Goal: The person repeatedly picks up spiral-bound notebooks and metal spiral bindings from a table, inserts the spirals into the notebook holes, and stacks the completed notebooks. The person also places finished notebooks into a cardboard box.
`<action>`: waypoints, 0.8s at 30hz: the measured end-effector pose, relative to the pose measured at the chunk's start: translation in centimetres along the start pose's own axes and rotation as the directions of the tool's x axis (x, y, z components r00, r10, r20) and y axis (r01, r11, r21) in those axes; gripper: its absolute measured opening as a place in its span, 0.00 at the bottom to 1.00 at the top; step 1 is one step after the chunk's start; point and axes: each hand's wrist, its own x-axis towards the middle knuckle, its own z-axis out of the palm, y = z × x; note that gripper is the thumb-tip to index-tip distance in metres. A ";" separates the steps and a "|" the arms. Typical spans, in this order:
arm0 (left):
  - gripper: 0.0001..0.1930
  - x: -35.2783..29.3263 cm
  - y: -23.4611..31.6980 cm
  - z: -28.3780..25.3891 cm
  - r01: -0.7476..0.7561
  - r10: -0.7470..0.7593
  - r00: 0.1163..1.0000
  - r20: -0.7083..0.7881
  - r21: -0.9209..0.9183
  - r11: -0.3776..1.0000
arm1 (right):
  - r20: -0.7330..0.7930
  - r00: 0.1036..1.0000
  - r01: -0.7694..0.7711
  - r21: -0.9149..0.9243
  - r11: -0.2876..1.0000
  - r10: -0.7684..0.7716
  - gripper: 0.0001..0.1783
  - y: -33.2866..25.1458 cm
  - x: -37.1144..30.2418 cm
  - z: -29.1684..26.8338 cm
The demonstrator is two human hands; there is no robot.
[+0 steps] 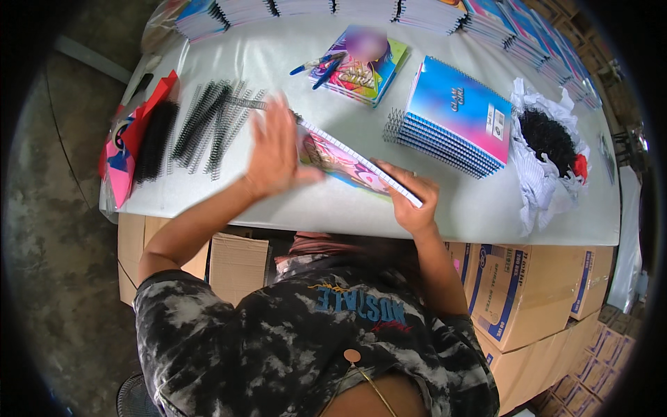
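My right hand [415,199] grips the near right end of a notebook [346,165] with a colourful cover, tilted up on edge over the table. Along its upper edge runs a row of binding holes. A black spiral coil [244,103] sticks out past the notebook's far left end, behind my left hand [273,149]. That hand is slightly blurred, its fingers stretched out and thumb apart, by the coil; whether it touches the coil I cannot tell. More loose spiral coils [201,128] lie on the table to the left.
A stack of blue and pink spiral notebooks [458,104] stands on the right, beside crumpled paper holding black coils [547,139]. Pens [326,69] lie on colourful notebooks [375,76]. Notebook stacks [299,7] line the far edge. Cardboard boxes [521,292] stand under the table [333,221].
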 end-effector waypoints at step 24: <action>0.49 -2.5 -5.6 -0.3 0.092 -0.132 0.848 -0.513 -0.102 0.991 | 0.087 0.966 0.248 -0.023 0.968 -0.245 0.12 -1.1 0.1 1.9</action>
